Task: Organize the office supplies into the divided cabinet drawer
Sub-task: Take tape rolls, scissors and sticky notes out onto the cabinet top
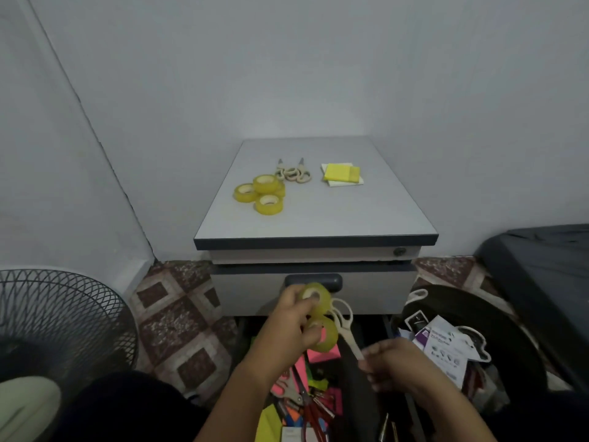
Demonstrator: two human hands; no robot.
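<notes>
My left hand (288, 317) grips two yellow tape rolls (320, 314), one above the other, in front of the cabinet's drawer handle (331, 280). My right hand (387, 362) holds white-handled scissors (345, 323) by the blade end, handles pointing up toward the rolls. Below my hands lies an open drawer (306, 400) with pink and yellow sticky notes, red scissors and pens mixed together. On the cabinet top (350, 212) sit three more yellow tape rolls (259, 193), beige-handled scissors (293, 173) and a stack of yellow sticky notes (342, 174).
A black fan guard (60, 317) stands at the left on the patterned floor. A dark bin (471, 355) with papers and packets sits to the right of the drawer. A dark mattress edge (541, 260) fills the far right. Walls close in behind the cabinet.
</notes>
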